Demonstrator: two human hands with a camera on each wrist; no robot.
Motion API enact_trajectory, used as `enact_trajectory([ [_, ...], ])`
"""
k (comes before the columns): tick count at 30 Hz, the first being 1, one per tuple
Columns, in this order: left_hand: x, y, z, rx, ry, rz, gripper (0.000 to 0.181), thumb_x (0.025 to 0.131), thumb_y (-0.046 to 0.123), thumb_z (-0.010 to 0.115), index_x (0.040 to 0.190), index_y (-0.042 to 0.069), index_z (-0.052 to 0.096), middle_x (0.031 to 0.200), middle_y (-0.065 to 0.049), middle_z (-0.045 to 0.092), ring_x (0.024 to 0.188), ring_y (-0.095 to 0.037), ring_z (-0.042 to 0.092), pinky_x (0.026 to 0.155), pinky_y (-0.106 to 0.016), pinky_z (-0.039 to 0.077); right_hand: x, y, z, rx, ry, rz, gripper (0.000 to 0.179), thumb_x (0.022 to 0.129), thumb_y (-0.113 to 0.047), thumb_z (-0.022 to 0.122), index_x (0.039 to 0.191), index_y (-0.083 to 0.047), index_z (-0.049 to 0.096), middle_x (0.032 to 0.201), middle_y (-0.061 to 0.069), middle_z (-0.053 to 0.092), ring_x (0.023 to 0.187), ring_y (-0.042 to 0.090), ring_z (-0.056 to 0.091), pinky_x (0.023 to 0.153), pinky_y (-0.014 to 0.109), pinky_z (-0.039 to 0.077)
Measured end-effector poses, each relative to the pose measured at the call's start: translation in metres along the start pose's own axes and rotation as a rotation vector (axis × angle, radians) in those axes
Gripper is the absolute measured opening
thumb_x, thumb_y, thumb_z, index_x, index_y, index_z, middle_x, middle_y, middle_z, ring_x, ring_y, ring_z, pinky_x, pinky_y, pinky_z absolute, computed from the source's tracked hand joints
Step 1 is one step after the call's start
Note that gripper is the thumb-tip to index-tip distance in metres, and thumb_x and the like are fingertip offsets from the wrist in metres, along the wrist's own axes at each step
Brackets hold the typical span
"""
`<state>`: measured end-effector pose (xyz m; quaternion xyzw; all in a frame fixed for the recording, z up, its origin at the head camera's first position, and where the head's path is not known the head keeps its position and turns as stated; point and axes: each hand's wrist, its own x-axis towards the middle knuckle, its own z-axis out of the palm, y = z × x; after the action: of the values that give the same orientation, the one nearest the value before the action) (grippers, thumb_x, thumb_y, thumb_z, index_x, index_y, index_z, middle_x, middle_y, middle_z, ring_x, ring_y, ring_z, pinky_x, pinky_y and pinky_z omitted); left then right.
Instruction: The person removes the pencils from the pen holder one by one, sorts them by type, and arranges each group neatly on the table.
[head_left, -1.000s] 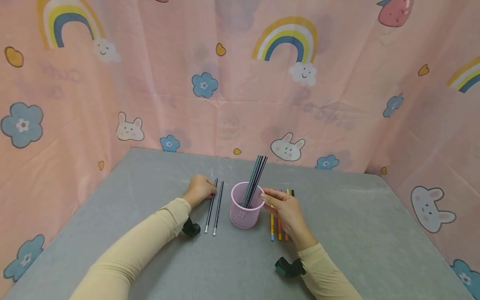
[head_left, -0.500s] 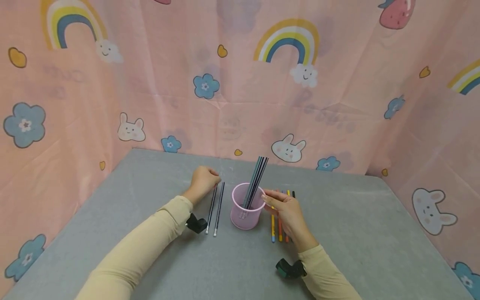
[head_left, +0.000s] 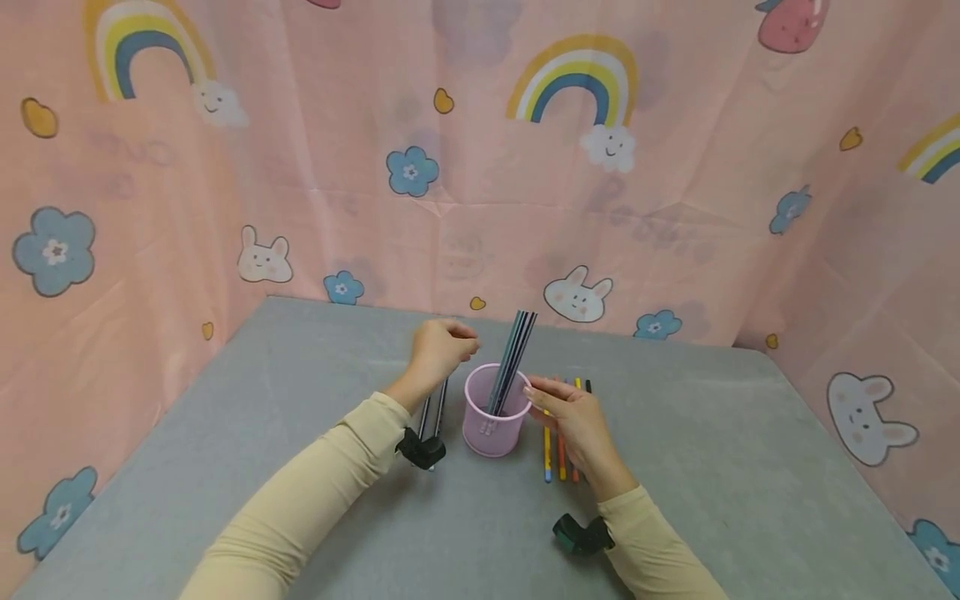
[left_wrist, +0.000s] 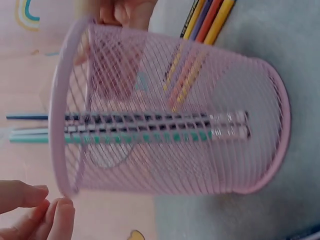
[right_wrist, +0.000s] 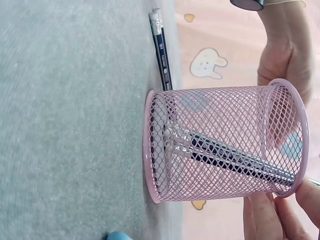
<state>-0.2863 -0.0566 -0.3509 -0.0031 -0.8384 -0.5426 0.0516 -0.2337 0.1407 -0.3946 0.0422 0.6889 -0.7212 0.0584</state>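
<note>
A pink mesh pen holder (head_left: 491, 429) stands upright on the table, holding several dark and teal pencils (head_left: 512, 362) that lean to the right. My right hand (head_left: 573, 421) pinches its right rim between thumb and fingers. My left hand (head_left: 441, 350) is in the air just left of and behind the rim. In the left wrist view its fingertips (left_wrist: 62, 215) are close together beside the rim, with nothing seen between them. Two dark pencils (head_left: 441, 408) with white erasers lie left of the holder, partly hidden by the left wrist.
Several coloured pencils (head_left: 547, 454) lie right of the holder, partly under the right hand. A black wrist device (head_left: 422, 450) is on the left arm, another device (head_left: 582, 535) on the right. A pink patterned curtain (head_left: 480, 167) hangs behind the grey table (head_left: 712, 467).
My left hand has lifted off the dark pencils and moved right and away from me, toward the holder's rim. My right hand and the holder have stayed in place.
</note>
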Motion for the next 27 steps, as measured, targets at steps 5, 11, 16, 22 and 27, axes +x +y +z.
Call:
enact_trajectory([
  [5,-0.004,0.006,0.007,-0.013,-0.018,0.056,0.011,0.079,0.013,0.07,0.087,0.006,0.071,0.083,-0.008,0.071,0.063,-0.013,0.066,0.059,-0.023,0.054,0.0,-0.001,0.0,0.006,-0.012,-0.01,0.044,0.083,-0.017,0.069,0.12,0.005,0.059,0.118,0.013,0.062,0.103,0.014,0.06,0.085,0.028,0.054],
  [11,-0.008,0.013,0.013,-0.037,-0.037,0.082,0.015,0.079,0.011,0.07,0.091,0.002,0.071,0.085,-0.011,0.071,0.068,-0.019,0.068,0.059,-0.023,0.055,0.0,0.0,0.0,-0.005,-0.004,-0.004,0.041,0.084,-0.017,0.069,0.119,0.003,0.06,0.12,0.012,0.06,0.106,0.016,0.059,0.085,0.029,0.053],
  [16,-0.01,0.015,0.017,-0.033,-0.043,0.094,0.018,0.079,0.014,0.072,0.093,0.003,0.072,0.088,-0.01,0.072,0.07,-0.016,0.067,0.06,-0.022,0.055,-0.001,-0.001,0.0,-0.008,0.001,-0.001,0.04,0.084,-0.016,0.068,0.118,0.003,0.061,0.121,0.012,0.059,0.108,0.019,0.059,0.085,0.029,0.053],
  [22,-0.011,0.016,0.02,-0.023,-0.065,0.109,0.021,0.08,0.016,0.072,0.097,0.005,0.071,0.094,-0.009,0.071,0.08,-0.018,0.068,0.065,-0.024,0.056,0.0,-0.001,0.0,-0.02,0.01,0.003,0.04,0.084,-0.016,0.068,0.118,0.002,0.061,0.12,0.013,0.059,0.109,0.023,0.059,0.085,0.029,0.054],
  [27,-0.011,0.016,0.022,-0.011,-0.072,0.116,0.025,0.08,0.019,0.072,0.1,0.005,0.071,0.094,-0.007,0.072,0.083,-0.017,0.067,0.067,-0.025,0.055,0.0,0.0,0.0,-0.027,0.019,-0.001,0.038,0.083,-0.015,0.069,0.117,0.001,0.062,0.114,0.009,0.062,0.109,0.025,0.06,0.084,0.03,0.054],
])
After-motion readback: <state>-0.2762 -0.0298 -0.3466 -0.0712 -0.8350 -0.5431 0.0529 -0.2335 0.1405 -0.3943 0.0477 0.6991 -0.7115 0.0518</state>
